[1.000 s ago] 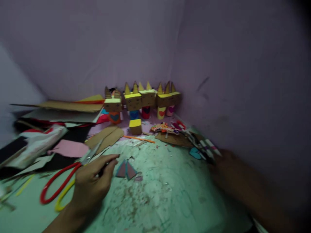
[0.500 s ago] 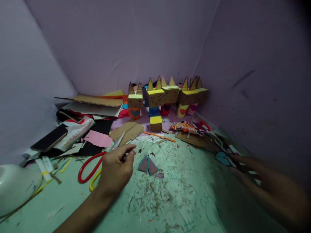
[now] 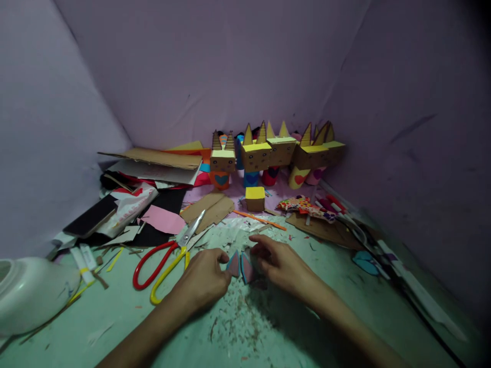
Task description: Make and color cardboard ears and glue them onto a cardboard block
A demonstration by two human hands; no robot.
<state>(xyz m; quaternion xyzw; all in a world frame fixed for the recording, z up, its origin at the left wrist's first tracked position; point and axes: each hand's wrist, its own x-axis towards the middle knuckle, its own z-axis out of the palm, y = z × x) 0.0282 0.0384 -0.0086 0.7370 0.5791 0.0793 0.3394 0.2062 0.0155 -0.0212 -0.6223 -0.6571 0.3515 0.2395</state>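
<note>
Two small triangular pieces, pinkish with blue edges, lie side by side on the green tabletop: a left triangle (image 3: 234,265) and a right triangle (image 3: 247,268). My left hand (image 3: 207,276) is at the outer edge of the left one, thumb and forefinger apart on either side of its edge; whether they touch it I cannot tell. From the other side my right hand (image 3: 284,263) reaches in beside the right triangle, forefinger stretched out and the other fingers curled. Scissors (image 3: 180,250) with one red and one yellow handle lie beyond my left hand, blades pointing away.
Box-headed cardboard figures with pointed ears (image 3: 257,156) line the back wall. In front stands a small yellow-topped box (image 3: 255,199). Cardboard sheets (image 3: 161,157) and paper scraps pile up at left, near a white rounded vessel (image 3: 38,291). Pens, a cable and a blue piece (image 3: 365,262) lie right.
My right hand has come from the clutter at the right to the triangles. My left hand has moved toward the left triangle, away from the scissors. The view has shifted slightly.
</note>
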